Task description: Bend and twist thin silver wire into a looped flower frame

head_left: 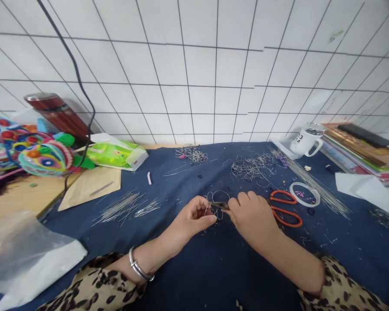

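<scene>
My left hand (196,218) pinches a thin, looped piece of wire (219,212) between thumb and fingers. Wrapped round the handles of a pair of pliers (218,204), my right hand (253,216) brings their dark jaws to the wire beside my left fingertips. Whether the jaws bite on the wire is too small to tell. Red-handled scissors (287,221) lie just right of my right hand, partly hidden by it. Left of my left hand, cut straight wires (119,208) rest in a loose bundle, with a shorter bundle (148,208) next to them.
A blue cloth (194,276) covers the table. Tangled wire pieces (253,166) and a smaller heap (192,153) lie behind my hands. At right are a clear ring dish (317,196), long wires (324,190), a white mug (306,142) and stacked books (359,151). A green packet (113,154) sits left.
</scene>
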Motion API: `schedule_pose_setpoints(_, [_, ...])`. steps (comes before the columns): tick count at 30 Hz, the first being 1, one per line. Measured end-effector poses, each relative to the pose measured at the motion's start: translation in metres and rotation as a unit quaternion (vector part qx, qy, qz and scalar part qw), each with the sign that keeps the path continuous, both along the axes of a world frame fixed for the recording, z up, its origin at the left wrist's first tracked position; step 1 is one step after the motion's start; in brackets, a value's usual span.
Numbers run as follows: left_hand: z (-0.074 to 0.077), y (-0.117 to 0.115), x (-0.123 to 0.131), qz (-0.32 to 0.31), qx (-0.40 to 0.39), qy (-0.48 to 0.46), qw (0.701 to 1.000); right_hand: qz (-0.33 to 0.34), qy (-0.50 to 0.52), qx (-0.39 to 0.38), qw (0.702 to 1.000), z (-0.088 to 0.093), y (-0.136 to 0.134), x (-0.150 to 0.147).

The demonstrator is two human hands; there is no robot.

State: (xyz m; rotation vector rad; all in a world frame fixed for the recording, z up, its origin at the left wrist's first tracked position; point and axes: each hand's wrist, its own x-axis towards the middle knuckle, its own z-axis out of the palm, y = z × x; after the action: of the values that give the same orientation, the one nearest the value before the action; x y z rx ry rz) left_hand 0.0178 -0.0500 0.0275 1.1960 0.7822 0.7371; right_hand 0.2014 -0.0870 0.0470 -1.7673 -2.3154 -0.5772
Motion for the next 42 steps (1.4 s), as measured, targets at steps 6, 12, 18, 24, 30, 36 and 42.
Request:
schedule_pose_setpoints(6, [0.001,0.003,-0.002,0.045,0.070,0.064,0.995,-0.010,0.007,-0.035,0.999,0.002,-0.001,0.001])
schedule_pose_setpoints(12, [0.001,0.006,-0.004,0.074,0.100,0.121,0.985,-0.010,0.026,-0.073,0.997,0.003,0.000,0.002])
schedule_pose_setpoints(18, [-0.003,0.008,-0.005,0.075,0.064,0.061,0.993,-0.005,0.049,-0.086,0.995,0.004,0.001,0.005])
schedule_pose_setpoints(24, [-0.006,0.009,-0.005,0.063,0.043,0.045,0.996,-0.004,0.057,-0.081,0.995,0.003,0.005,0.010])
schedule_pose_setpoints(30, [-0.004,0.012,-0.007,0.054,0.080,0.082,0.992,0.018,0.053,-0.085,0.995,0.004,0.006,0.010])
schedule_pose_setpoints(36, [0.000,0.015,-0.011,0.049,0.180,0.174,0.967,0.024,0.054,-0.088,0.994,0.003,0.006,0.011])
schedule_pose_setpoints(42, [-0.001,0.013,-0.012,0.060,0.227,0.215,0.948,0.026,0.058,-0.084,0.994,0.004,0.005,0.009])
